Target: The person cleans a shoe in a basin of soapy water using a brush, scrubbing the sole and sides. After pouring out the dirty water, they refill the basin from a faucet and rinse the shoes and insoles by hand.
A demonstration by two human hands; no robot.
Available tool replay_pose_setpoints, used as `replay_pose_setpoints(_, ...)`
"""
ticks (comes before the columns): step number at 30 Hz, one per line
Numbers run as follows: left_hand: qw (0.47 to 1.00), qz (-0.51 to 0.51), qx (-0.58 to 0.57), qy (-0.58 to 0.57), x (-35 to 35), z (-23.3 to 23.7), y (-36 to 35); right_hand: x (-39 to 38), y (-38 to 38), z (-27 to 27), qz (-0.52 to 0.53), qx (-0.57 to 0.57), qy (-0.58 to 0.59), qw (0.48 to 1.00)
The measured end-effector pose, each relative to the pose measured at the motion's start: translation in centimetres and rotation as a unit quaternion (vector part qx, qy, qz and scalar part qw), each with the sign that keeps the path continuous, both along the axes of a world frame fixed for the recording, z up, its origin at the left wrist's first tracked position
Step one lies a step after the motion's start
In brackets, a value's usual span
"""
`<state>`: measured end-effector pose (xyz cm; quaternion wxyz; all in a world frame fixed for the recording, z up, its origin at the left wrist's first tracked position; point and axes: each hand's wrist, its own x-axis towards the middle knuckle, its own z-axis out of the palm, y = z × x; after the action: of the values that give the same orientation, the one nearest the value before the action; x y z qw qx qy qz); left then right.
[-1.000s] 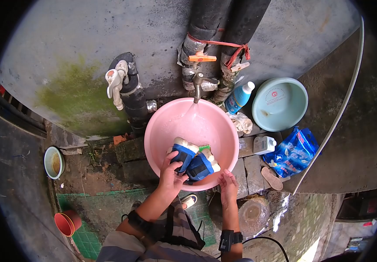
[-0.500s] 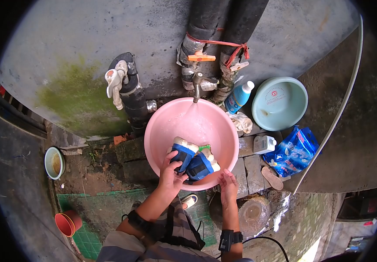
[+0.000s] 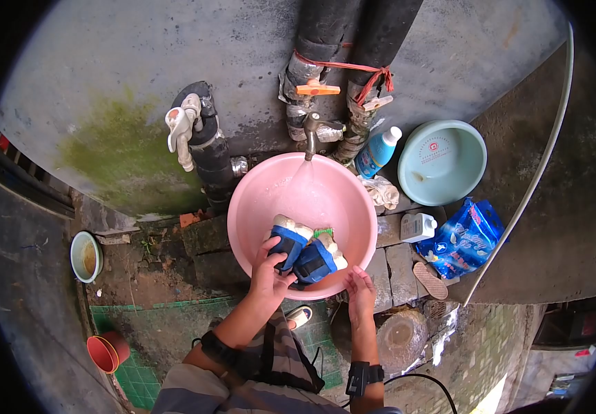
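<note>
A pink basin (image 3: 256, 207) stands under a running tap (image 3: 312, 131) by a grey wall. Two blue shoes (image 3: 305, 254) with pale soles lie in it, with a green brush (image 3: 323, 233) behind them. My left hand (image 3: 268, 272) grips the left blue shoe at its near end. My right hand (image 3: 360, 290) rests on the basin's near right rim, fingers loosely together, holding nothing.
A teal basin (image 3: 443, 162), a blue bottle (image 3: 377, 153), a white bottle (image 3: 417, 228) and a blue detergent bag (image 3: 465, 238) lie to the right. A white tap (image 3: 181, 127) on a black pipe is at left. A small bowl (image 3: 84, 257) and red cup (image 3: 105, 352) sit lower left.
</note>
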<state>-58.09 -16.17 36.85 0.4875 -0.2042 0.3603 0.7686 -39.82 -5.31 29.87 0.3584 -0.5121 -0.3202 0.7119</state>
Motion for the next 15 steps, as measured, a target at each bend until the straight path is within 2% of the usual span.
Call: replay_pose_setpoints(15, 1.0, 0.009, 0.011, -0.006, 0.09, 0.26, -0.03, 0.16, 0.0, -0.37, 0.005, 0.004, 0.005, 1.0)
